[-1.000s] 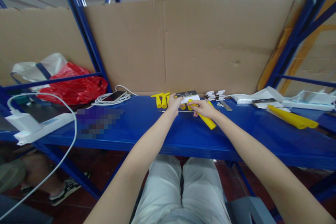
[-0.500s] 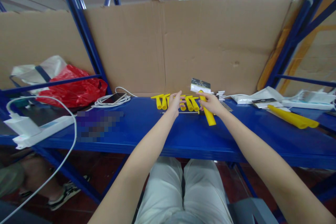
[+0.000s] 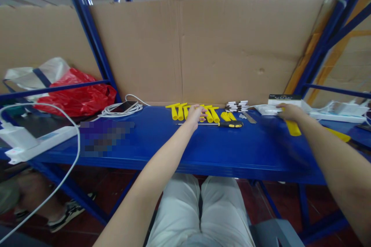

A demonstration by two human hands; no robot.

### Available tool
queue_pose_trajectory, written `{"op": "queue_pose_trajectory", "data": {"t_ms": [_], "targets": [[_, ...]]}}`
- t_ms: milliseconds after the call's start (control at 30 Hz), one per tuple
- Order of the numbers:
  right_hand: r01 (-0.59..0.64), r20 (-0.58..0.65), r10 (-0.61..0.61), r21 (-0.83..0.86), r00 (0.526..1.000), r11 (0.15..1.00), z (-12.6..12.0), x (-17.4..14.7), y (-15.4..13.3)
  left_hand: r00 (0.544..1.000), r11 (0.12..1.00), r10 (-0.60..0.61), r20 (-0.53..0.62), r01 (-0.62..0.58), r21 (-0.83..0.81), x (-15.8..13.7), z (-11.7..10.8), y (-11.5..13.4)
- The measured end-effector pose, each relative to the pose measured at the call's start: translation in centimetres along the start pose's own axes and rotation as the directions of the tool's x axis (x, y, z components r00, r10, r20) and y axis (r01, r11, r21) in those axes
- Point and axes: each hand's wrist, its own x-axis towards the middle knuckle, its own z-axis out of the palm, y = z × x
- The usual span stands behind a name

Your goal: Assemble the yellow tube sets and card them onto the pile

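Note:
My left hand (image 3: pixel 196 117) hovers at the row of yellow T-shaped handles (image 3: pixel 214 115), fingers loosely apart and seemingly holding nothing; it covers the row's middle. Far to the right, my right hand (image 3: pixel 291 112) is closed around a yellow tubular handle (image 3: pixel 293 128). A black-and-white packet (image 3: pixel 285 99) shows just beyond that hand, at the handle's far end. In front of the row lies a screwdriver (image 3: pixel 231 124) with a black-and-yellow grip. Beside it are small yellow parts (image 3: pixel 228 116), tiny metal bits (image 3: pixel 242 116), a flat metal strip (image 3: pixel 249 118) and white-and-black pieces (image 3: pixel 237 106).
Another yellow handle (image 3: pixel 337 134) lies beyond my right forearm, by a white power strip (image 3: pixel 337 115). On the left are a coiled white cable with a phone (image 3: pixel 126 107), a red plastic bag (image 3: pixel 78 92) and a second power strip (image 3: pixel 43 144). Cardboard (image 3: pixel 232 46) backs the blue table.
My right hand has carried the yellow handle with its packet from the middle to the right side, uncovering the screwdriver and small parts. My left hand has shifted slightly right.

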Motion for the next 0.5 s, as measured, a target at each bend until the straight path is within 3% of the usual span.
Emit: {"op": "queue_pose_trajectory", "data": {"t_ms": [67,267,500], "targets": [[-0.053,0.158,0.076,-0.145,0.985,0.988,0.2,0.1,2.2,1.000,1.000,-0.002,0.007,0.002,0.007,0.0,0.1,0.0],[-0.054,0.303,0.145,-0.291,0.942,0.955,0.9,-0.6,3.7,1.000,1.000,-0.005,0.024,0.005,0.006,0.2,0.1,-0.2],[-0.050,0.293,0.220,-0.492,0.930,0.869,0.3,-3.2,1.8,0.998,0.998,0.016,0.068,-0.021,0.067,0.1,0.0,-0.2]]}}
